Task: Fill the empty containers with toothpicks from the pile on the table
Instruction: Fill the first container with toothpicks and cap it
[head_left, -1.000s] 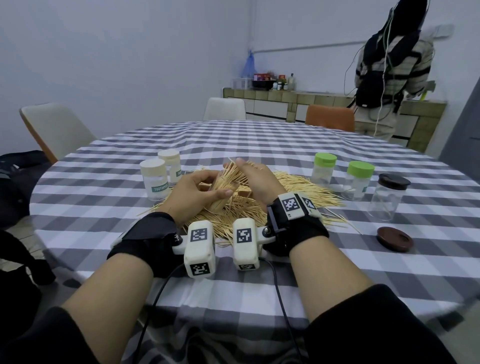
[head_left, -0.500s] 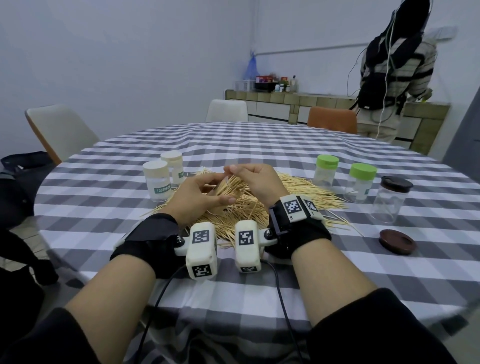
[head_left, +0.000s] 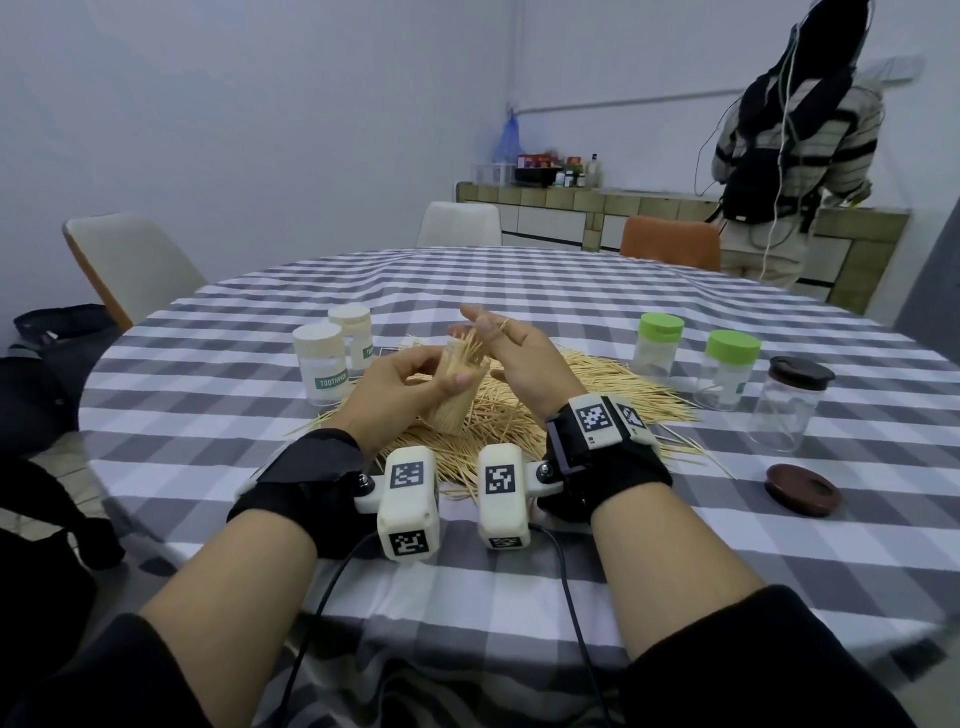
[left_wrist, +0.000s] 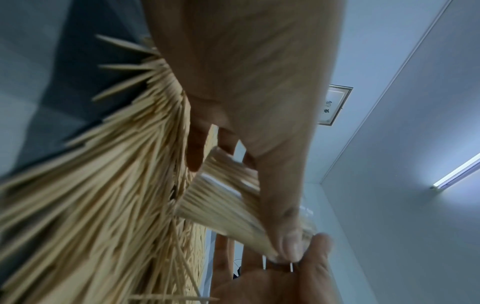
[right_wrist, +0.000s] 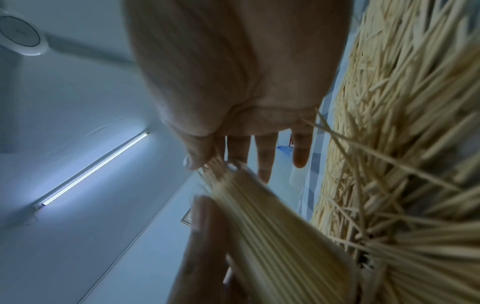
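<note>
**Over the pile: packing a nearly full container**

Above the pile (head_left: 545, 400) on the table (head_left: 571, 291), the left hand (head_left: 400, 395) curls round a clear container (head_left: 454, 397), tilted and crammed with toothpicks. The right hand (head_left: 514, 358) pinches a few protruding toothpicks (head_left: 470, 348) at its mouth between thumb and forefinger, the other fingers (right_wrist: 265, 160) spread straight. To do this well, I judge: hold the container steady, line the tips up with those inside, and slide them in gently, since a forced push could splay them. The mouth lies touching the right thumb.
</note>
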